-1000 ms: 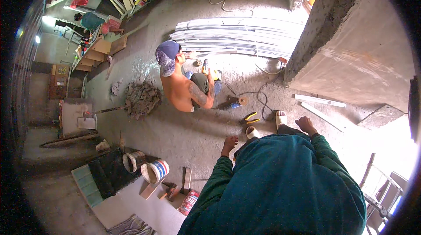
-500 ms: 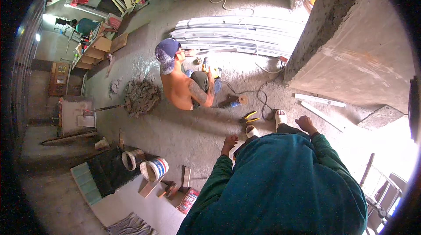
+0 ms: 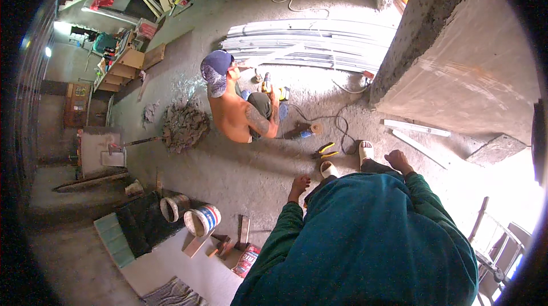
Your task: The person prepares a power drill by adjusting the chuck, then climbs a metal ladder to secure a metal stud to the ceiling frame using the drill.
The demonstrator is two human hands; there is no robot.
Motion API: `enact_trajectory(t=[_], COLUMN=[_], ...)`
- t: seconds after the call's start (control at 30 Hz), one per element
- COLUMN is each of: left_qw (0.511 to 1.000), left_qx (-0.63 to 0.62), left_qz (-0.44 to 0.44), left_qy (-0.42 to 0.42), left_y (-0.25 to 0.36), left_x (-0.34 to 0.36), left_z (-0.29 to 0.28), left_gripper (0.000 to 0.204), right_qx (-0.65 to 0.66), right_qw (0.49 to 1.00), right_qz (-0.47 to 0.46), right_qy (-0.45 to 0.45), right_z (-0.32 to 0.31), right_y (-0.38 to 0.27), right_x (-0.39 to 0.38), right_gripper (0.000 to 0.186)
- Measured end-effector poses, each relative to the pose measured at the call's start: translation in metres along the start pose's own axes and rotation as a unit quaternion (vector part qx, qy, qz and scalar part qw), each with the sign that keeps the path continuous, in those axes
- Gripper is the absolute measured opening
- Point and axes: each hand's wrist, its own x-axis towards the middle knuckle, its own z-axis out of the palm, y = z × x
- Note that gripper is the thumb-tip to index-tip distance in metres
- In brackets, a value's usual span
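From where I stand, the person in the green sleeves has both hands hanging out in front over the concrete floor (image 3: 251, 183). The left hand (image 3: 299, 183) has its fingers loosely bent, and the right hand (image 3: 398, 161) is curled with its knuckles forward; I can't tell whether either palm has something tucked inside. Between the hands are two pale sandals (image 3: 366, 150). Yellow-handled pliers (image 3: 326, 148) lie on the floor just beyond the left sandal, handles spread apart. A blue grinder (image 3: 306, 134) rests near them, beside a dark looping cord (image 3: 345, 129). A co-worker (image 3: 231, 115) in a cap crouches past it, one hand around a yellow drill (image 3: 266, 84), facing a long bundle of metal strips (image 3: 285, 33).
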Motion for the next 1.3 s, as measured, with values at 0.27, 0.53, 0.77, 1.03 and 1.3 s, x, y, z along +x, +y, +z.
enact_trajectory(t=[0.27,0.53,0.77,1.03,1.3], left_qw=[1.0,1.0,1.0,1.0,1.0], left_qx=[0.026,0.005,0.019,0.008,0.005], left_qz=[-0.002,0.009,-0.011,0.011,0.014], left_qy=[0.015,-0.005,0.005,-0.009,-0.004], left_y=[0.004,-0.011,0.001,-0.002,-0.001], left_x=[-0.005,0.001,0.0,0.004,0.005], left_z=[0.005,-0.004,0.003,-0.001,-0.003], left_gripper=[0.048,0.044,0.045,0.046,0.049], right_qx=[0.037,0.021,-0.073,-0.095,-0.104], right_qw=[0.998,0.997,0.996,0.993,0.99], right_qz=[0.048,0.062,-0.045,-0.063,-0.091], right_qy=[0.004,-0.043,0.019,0.033,0.042], right_z=[-0.013,0.0,0.023,0.022,0.011], right_y=[-0.012,-0.003,0.025,0.021,0.008], right_x=[-0.006,0.003,0.009,0.01,0.004], right_gripper=[0.039,0.046,0.028,0.03,0.031])
